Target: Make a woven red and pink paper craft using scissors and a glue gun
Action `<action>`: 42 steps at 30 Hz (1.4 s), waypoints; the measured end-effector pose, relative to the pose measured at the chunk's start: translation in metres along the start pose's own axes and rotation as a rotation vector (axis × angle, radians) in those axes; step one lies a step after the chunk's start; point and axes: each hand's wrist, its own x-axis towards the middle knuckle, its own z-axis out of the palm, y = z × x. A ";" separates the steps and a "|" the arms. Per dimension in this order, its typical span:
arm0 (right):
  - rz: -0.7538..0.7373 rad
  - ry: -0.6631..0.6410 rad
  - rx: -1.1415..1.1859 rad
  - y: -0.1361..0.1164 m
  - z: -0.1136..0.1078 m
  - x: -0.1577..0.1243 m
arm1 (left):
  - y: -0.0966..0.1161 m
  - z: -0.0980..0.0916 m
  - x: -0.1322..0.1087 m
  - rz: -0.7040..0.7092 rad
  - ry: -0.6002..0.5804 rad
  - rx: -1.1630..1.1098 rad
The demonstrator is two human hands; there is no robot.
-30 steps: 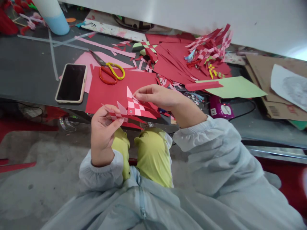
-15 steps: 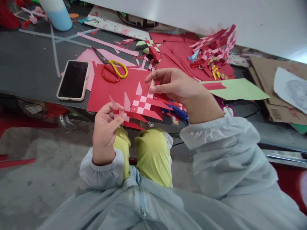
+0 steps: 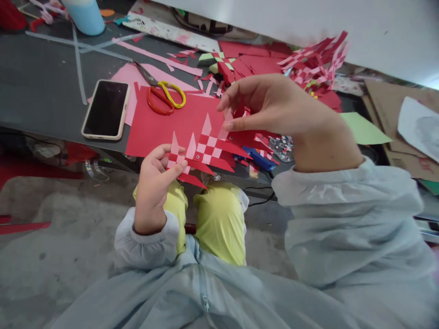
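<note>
Pinched between the thumb and fingers of my left hand (image 3: 156, 183) is the left end of a woven red and pink paper piece (image 3: 208, 150). It has a checkered middle, pointed pink and red strips and small round eyes. My right hand (image 3: 270, 103) is above the piece's right side, thumb and fingers apart, close to a pink pointed strip; whether it touches the strip is unclear. Behind the piece lies a red sheet (image 3: 151, 125). Scissors (image 3: 164, 93) with one red and one yellow handle rest on the sheet's upper part.
A phone (image 3: 107, 109) lies left of the red sheet. A blue tool (image 3: 259, 158) is near the table's front edge. Farther back are red paper scraps (image 3: 255, 65), woven pieces (image 3: 317, 59) and a blue-and-white bottle (image 3: 85, 18). Cardboard (image 3: 387, 107) and green paper (image 3: 365, 128) lie right.
My right hand has moved right and slightly up, its forearm covering more of the green paper. The pink strip by my left hand stands more upright. The view has shifted slightly.
</note>
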 end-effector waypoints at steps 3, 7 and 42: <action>0.026 0.018 -0.066 -0.005 -0.001 -0.001 | -0.002 0.000 0.000 0.022 0.007 0.041; 0.009 0.018 -0.102 -0.008 0.000 -0.001 | -0.003 0.000 0.001 0.027 0.003 0.068; -0.054 -0.029 -0.197 -0.013 0.005 -0.002 | -0.005 0.003 0.006 0.050 -0.013 0.145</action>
